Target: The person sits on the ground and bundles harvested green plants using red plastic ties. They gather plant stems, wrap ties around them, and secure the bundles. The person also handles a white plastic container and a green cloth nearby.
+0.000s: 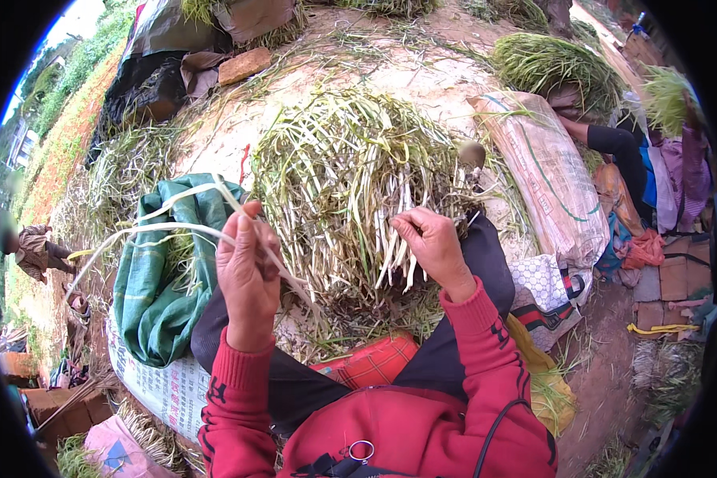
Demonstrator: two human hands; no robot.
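In front of me lies a big heap of white-stemmed green stalks (334, 171), much like spring onions, with darker, dirty ends toward me. My left hand (251, 275) is closed on a few long pale spring onion stalks (155, 227), pinched between thumb and fingers. They arch out to the left over a green woven sack (147, 287). Over the heap's near right side, my right hand (436, 248) has its fingers curled and pinched together. Whatever its fingertips may hold is too small to make out.
A filled white woven sack (534, 171) lies to the right, beside a person's dark sleeve (613, 142). Farther right are bricks (681, 275). A lone brick (244, 65) sits at the far left. Between my legs is a red plaid cushion (374, 360). Loose leaves litter the ground.
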